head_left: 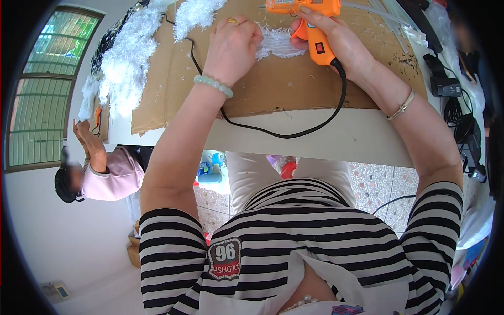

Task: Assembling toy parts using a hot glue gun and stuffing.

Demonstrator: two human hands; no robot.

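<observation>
**Glue gun held over a white tinsel piece on cardboard**

Glue gun [314,26], orange with a black cord, sits at about 12 o'clock in the view, near the top edge, where its barrel is partly cut off by the frame. The right hand [336,39] is wrapped around its handle, fingers closed on the grip and one finger lying along the top of the body; the nozzle tip cannot be made out. Its black cord [294,134] loops down off the cardboard sheet [283,84] toward 6 o'clock and curls back up under the left wrist.

The left hand [233,44], at roughly 11 o'clock, is curled into a loose fist pressing on the edge of a white fringed tinsel piece [278,43] that lies flat on the cardboard between the two hands. Its fingertips are tucked under and hidden, so whether they pinch the tinsel cannot be told. A pale bead bracelet [212,85] circles that wrist; a thin bangle [401,106] circles the right one.

More white tinsel [128,58] is heaped at 10 o'clock along the cardboard's left edge, its top cut off. At 2 o'clock, clear glue sticks [386,13] and dark chargers and cables [446,86] crowd the table [315,139] edge, smeared by the lens rim. At 9 o'clock another person in a pink sleeve [113,181] raises a hand [86,136] beside the table.
</observation>
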